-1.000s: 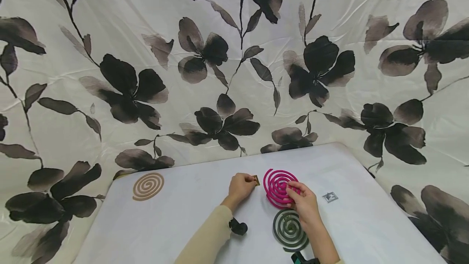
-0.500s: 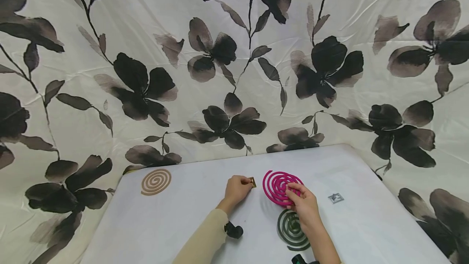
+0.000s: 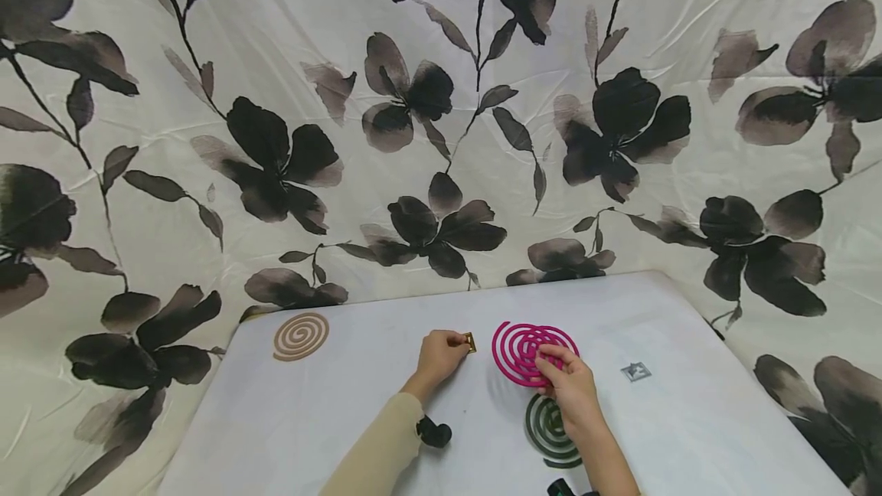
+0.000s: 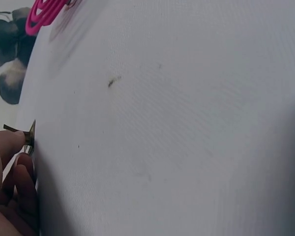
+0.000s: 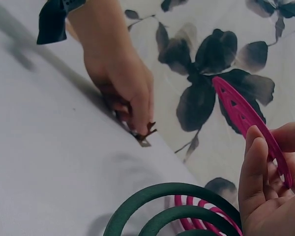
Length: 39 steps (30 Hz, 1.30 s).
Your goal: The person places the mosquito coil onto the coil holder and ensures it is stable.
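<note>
In the head view my left hand (image 3: pixel 441 357) is at mid-table and pinches a small gold metal coil stand (image 3: pixel 471 343) between thumb and finger. That stand (image 4: pixel 28 140) shows its bent prongs in the left wrist view, close over the white surface. My right hand (image 3: pixel 573 390) grips a pink mosquito coil (image 3: pixel 529 344) near its middle, with rings overlapping. Seen almost edge-on in the right wrist view, the pink coil (image 5: pixel 246 112) sits between thumb and fingers. A dark green mosquito coil (image 3: pixel 553 421) is just below it, partly hidden by the right hand and forearm.
A tan mosquito coil (image 3: pixel 301 336) lies at the far left of the white table (image 3: pixel 331 412). On the right side lies a flat silver metal stand (image 3: pixel 636 371). A flower-printed cloth (image 3: pixel 413 159) hangs behind the table's back edge.
The head view has swung slightly left. My left hand has drawn a little left, away from the pink coil, with the gold stand. The pink coil's outline looks wider; the right hand's grip is unchanged.
</note>
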Each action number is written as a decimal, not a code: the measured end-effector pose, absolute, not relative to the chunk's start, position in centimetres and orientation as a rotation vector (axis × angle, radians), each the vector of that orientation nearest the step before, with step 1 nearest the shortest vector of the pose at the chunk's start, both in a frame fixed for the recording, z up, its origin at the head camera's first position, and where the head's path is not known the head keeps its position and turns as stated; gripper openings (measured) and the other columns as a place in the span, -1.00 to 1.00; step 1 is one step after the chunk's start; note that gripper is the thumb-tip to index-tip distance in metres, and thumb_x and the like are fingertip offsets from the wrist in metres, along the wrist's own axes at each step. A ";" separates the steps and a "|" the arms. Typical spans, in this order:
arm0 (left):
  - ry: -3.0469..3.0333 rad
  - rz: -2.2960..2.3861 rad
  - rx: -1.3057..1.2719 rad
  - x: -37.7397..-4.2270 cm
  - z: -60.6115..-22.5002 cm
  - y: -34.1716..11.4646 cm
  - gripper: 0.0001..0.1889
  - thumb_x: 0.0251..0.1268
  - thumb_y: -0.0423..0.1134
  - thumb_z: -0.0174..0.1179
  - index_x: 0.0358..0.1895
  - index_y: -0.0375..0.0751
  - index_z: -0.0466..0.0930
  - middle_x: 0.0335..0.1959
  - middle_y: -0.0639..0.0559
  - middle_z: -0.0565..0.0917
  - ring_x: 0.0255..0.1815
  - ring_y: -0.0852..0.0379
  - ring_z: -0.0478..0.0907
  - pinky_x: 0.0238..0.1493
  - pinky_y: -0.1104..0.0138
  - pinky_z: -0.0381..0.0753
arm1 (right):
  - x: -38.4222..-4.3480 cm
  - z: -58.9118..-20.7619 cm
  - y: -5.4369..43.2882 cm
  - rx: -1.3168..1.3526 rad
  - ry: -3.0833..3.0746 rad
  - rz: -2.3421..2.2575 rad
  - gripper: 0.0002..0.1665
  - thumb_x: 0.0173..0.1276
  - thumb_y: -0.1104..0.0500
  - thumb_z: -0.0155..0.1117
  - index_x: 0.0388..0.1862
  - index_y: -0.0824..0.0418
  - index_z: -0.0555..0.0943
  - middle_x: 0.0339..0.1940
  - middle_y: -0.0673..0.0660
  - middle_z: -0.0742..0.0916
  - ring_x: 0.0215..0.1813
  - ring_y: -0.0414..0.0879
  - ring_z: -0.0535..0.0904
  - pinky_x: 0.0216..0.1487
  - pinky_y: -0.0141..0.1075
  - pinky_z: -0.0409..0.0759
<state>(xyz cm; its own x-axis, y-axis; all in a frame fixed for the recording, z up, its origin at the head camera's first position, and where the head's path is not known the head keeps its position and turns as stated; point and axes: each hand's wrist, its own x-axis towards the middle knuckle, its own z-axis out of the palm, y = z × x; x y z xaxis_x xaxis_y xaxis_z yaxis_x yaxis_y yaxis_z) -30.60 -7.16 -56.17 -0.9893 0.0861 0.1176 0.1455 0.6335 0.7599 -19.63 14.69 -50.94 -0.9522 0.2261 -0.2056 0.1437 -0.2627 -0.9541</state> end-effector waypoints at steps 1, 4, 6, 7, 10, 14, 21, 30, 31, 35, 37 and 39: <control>-2.778 -1.302 -0.194 -30.6 -56.2 -7.3 -0.95 0.13 -0.31 0.37 -0.38 -0.21 0.74 -0.41 0.07 0.69 -0.34 0.16 0.57 -0.23 0.21 0.58 | -19.6 -50.9 14.7 -0.472 -1.876 2.409 -0.64 0.33 0.29 0.31 0.07 0.35 0.53 -0.29 0.03 0.65 -0.47 -0.20 0.51 -0.47 -0.39 0.57; -2.777 -1.313 -0.199 -30.7 -56.5 -7.8 -0.96 0.14 -0.32 0.37 -0.37 -0.21 0.75 -0.39 0.06 0.70 -0.32 0.16 0.59 -0.21 0.22 0.59 | -19.7 -51.0 14.6 -0.472 -1.882 2.409 -0.67 0.33 0.28 0.31 0.05 0.33 0.54 -0.29 0.04 0.66 -0.47 -0.19 0.52 -0.47 -0.38 0.57; -2.769 -1.316 -0.198 -30.8 -56.7 -8.0 -0.96 0.13 -0.32 0.37 -0.37 -0.21 0.75 -0.38 0.06 0.71 -0.32 0.16 0.60 -0.20 0.23 0.59 | -19.8 -51.0 14.5 -0.474 -1.885 2.408 -0.67 0.33 0.28 0.30 0.05 0.33 0.54 -0.28 0.05 0.65 -0.46 -0.18 0.52 -0.47 -0.38 0.58; -2.762 -1.315 -0.204 -30.8 -56.8 -8.1 -0.95 0.13 -0.32 0.38 -0.37 -0.22 0.75 -0.39 0.05 0.71 -0.32 0.16 0.60 -0.21 0.23 0.60 | -19.8 -51.0 14.5 -0.476 -1.888 2.409 -0.68 0.33 0.28 0.30 0.04 0.33 0.54 -0.27 0.05 0.65 -0.46 -0.18 0.52 -0.46 -0.37 0.58; -2.741 -1.324 -0.225 -30.9 -56.9 -8.3 -0.95 0.12 -0.32 0.38 -0.37 -0.23 0.75 -0.40 0.05 0.71 -0.33 0.17 0.60 -0.24 0.25 0.60 | -19.8 -51.1 14.4 -0.487 -1.888 2.402 -0.69 0.34 0.28 0.30 0.03 0.33 0.54 -0.26 0.07 0.64 -0.47 -0.17 0.52 -0.45 -0.36 0.58; -2.740 -1.325 -0.229 -31.1 -57.0 -8.4 -0.96 0.13 -0.32 0.38 -0.38 -0.22 0.75 -0.41 0.07 0.70 -0.35 0.19 0.59 -0.25 0.25 0.60 | -19.8 -51.0 14.2 -0.493 -1.901 2.394 -0.69 0.35 0.27 0.28 0.04 0.32 0.54 -0.24 0.07 0.65 -0.46 -0.17 0.52 -0.45 -0.38 0.57; -2.744 -1.286 -0.206 -31.1 -57.3 -8.6 -0.94 0.08 -0.33 0.42 -0.37 -0.21 0.74 -0.47 0.11 0.67 -0.41 0.22 0.55 -0.32 0.28 0.57 | -20.0 -51.1 13.5 -0.478 -1.915 2.404 -0.65 0.35 0.28 0.29 0.07 0.37 0.53 -0.22 0.03 0.69 -0.47 -0.19 0.49 -0.48 -0.40 0.54; -2.674 -1.565 -0.166 -30.8 -56.8 -9.7 -0.80 0.06 -0.36 0.41 -0.20 -0.24 0.71 -0.47 0.09 0.61 -0.45 0.20 0.51 -0.41 0.35 0.53 | -20.2 -51.2 12.7 -0.434 -1.928 2.407 -0.63 0.33 0.30 0.30 0.09 0.39 0.52 -0.24 0.04 0.65 -0.44 -0.19 0.49 -0.47 -0.38 0.55; -2.647 -1.624 -0.144 -30.7 -56.7 -9.9 -0.80 0.08 -0.37 0.39 -0.19 -0.25 0.70 -0.45 0.07 0.62 -0.44 0.19 0.53 -0.42 0.35 0.54 | -20.2 -51.2 12.6 -0.426 -1.933 2.410 -0.63 0.33 0.30 0.30 0.09 0.39 0.52 -0.23 0.05 0.65 -0.43 -0.19 0.50 -0.47 -0.38 0.55; -2.552 -1.800 -0.073 -30.5 -56.5 -10.6 -0.82 0.18 -0.40 0.29 -0.14 -0.27 0.69 -0.39 0.00 0.62 -0.43 0.16 0.57 -0.42 0.34 0.59 | -20.4 -51.2 12.2 -0.424 -1.980 2.396 -0.64 0.33 0.28 0.31 0.08 0.34 0.54 -0.19 0.06 0.67 -0.39 -0.16 0.51 -0.45 -0.36 0.56; -2.515 -1.877 -0.050 -30.3 -56.3 -10.8 -0.83 0.23 -0.40 0.24 -0.12 -0.30 0.68 -0.40 -0.03 0.61 -0.45 0.15 0.58 -0.43 0.35 0.58 | -20.5 -51.3 12.0 -0.427 -2.006 2.384 -0.65 0.33 0.27 0.32 0.07 0.32 0.56 -0.18 0.08 0.68 -0.38 -0.14 0.50 -0.44 -0.36 0.57; -2.495 -1.930 -0.040 -30.1 -56.2 -11.1 -0.83 0.27 -0.39 0.21 -0.11 -0.33 0.68 -0.41 -0.06 0.61 -0.46 0.14 0.59 -0.45 0.36 0.57 | -20.6 -51.3 11.8 -0.425 -2.020 2.376 -0.67 0.32 0.28 0.31 0.06 0.30 0.57 -0.17 0.09 0.68 -0.39 -0.13 0.50 -0.43 -0.35 0.57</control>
